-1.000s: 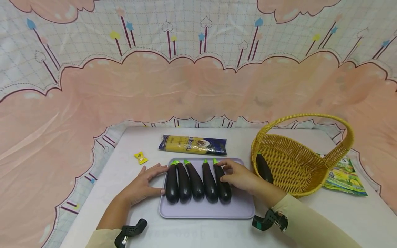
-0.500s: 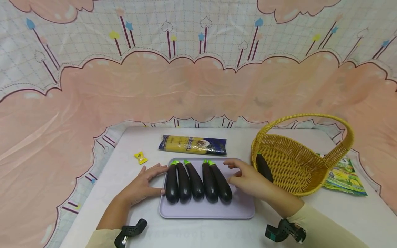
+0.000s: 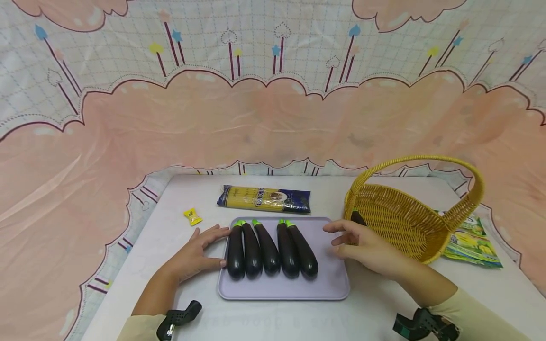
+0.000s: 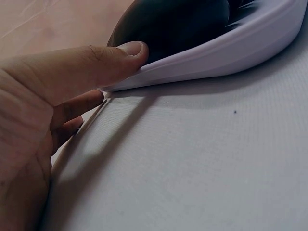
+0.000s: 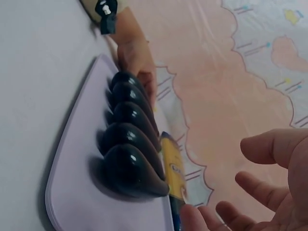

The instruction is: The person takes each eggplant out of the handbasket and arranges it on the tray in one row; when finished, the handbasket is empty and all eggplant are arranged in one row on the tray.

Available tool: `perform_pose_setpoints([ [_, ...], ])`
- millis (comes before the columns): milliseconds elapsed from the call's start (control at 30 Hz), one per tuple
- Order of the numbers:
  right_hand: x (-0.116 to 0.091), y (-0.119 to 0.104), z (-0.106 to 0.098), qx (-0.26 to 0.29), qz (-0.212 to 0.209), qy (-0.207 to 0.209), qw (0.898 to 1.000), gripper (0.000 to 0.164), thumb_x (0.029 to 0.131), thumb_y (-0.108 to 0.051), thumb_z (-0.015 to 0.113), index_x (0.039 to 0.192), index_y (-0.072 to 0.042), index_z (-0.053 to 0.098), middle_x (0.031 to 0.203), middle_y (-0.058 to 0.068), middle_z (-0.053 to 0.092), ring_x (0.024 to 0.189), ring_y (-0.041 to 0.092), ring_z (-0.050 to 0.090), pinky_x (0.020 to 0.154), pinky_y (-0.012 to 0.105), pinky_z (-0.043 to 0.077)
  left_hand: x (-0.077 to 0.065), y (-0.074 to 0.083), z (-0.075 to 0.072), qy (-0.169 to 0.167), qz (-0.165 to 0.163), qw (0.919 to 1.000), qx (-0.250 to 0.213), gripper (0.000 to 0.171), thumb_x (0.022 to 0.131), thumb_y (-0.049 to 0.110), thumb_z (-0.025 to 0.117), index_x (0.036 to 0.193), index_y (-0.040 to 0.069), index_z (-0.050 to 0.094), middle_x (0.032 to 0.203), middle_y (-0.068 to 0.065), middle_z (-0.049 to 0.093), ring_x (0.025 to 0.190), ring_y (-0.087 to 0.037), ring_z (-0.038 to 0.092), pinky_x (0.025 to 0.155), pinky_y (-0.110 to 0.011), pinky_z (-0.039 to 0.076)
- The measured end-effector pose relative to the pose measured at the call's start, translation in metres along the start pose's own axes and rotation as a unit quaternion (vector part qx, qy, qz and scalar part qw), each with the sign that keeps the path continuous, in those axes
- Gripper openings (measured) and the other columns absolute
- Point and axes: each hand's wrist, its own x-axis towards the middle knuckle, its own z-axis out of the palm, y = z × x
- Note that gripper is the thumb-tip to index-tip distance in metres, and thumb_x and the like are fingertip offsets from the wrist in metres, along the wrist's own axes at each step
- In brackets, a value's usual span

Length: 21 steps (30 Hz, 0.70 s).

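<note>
Several dark eggplants (image 3: 268, 248) with green stems lie side by side on a lilac tray (image 3: 332, 289). My left hand (image 3: 199, 252) rests at the tray's left edge, its thumb (image 4: 130, 50) on the rim beside the leftmost eggplant. My right hand (image 3: 362, 246) is over the tray's right edge, fingers relaxed and apart, holding nothing. In the right wrist view, the nearest eggplant (image 5: 132, 168) lies away from the spread fingers (image 5: 260, 190). Another eggplant (image 3: 357, 218) sits inside the yellow wicker basket (image 3: 398, 227), mostly hidden behind my right hand.
Behind the tray lies a blue and yellow pasta packet (image 3: 264, 199). A small yellow wrapped candy (image 3: 193, 217) is to the left. Green and yellow packets (image 3: 473, 246) lie partly behind the basket, at the table's right side. The basket's tall handle (image 3: 422, 158) arches above it.
My right hand has let go of the rightmost eggplant and moved right toward the basket. That eggplant's stem end now leans left against its neighbour. My left hand has stayed put.
</note>
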Motion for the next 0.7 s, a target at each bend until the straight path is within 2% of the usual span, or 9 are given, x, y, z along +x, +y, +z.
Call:
perform_pose_setpoints([
  [200,-0.008,0.001,-0.015,0.004,0.018,0.006,1.000,0.050,0.100,-0.019,0.075,0.144,-0.005,0.059,0.145,0.022,0.056,0.123,0.036,0.060,0.092,0.028,0.060,-0.001,0.001,0.000,-0.001,-0.004,1.0000,-0.002,0.084,0.080,0.031,0.094,0.154,0.018,0.059,0.165,-0.013,0.047,0.162,-0.039,0.019,0.130,-0.062,-0.012],
  [333,-0.013,0.001,-0.025,0.015,0.030,0.014,0.999,0.051,0.099,-0.013,0.073,0.146,-0.002,0.056,0.136,0.024,0.058,0.121,0.036,0.059,0.091,0.029,0.061,-0.001,0.001,0.000,0.000,-0.003,1.0000,-0.005,0.084,0.079,0.032,0.095,0.154,0.018,0.059,0.164,-0.013,0.048,0.162,-0.039,0.020,0.130,-0.061,-0.012],
  [467,-0.021,0.002,-0.035,0.025,0.029,0.027,0.999,0.052,0.098,-0.009,0.071,0.147,0.000,0.055,0.138,0.023,0.059,0.122,0.039,0.060,0.092,0.030,0.062,-0.001,0.001,0.000,-0.001,-0.004,1.0000,-0.006,0.084,0.079,0.031,0.095,0.154,0.018,0.059,0.164,-0.013,0.048,0.162,-0.039,0.020,0.130,-0.061,-0.012],
  [633,-0.027,0.006,-0.049,0.029,0.029,0.047,0.998,0.051,0.103,-0.015,0.069,0.147,0.003,0.052,0.147,0.029,0.054,0.116,0.032,0.067,0.092,0.035,0.064,0.000,0.002,0.000,-0.002,-0.009,0.9999,-0.010,0.083,0.079,0.027,0.095,0.153,0.017,0.060,0.164,-0.013,0.048,0.162,-0.040,0.019,0.130,-0.062,-0.012],
  [700,-0.028,0.008,-0.055,0.021,0.033,0.053,0.998,0.051,0.105,-0.018,0.069,0.148,0.003,0.051,0.151,0.030,0.050,0.113,0.034,0.070,0.092,0.035,0.064,0.000,0.002,0.000,-0.001,-0.010,0.9999,-0.008,0.083,0.079,0.027,0.095,0.153,0.017,0.060,0.164,-0.014,0.048,0.162,-0.039,0.020,0.130,-0.062,-0.012],
])
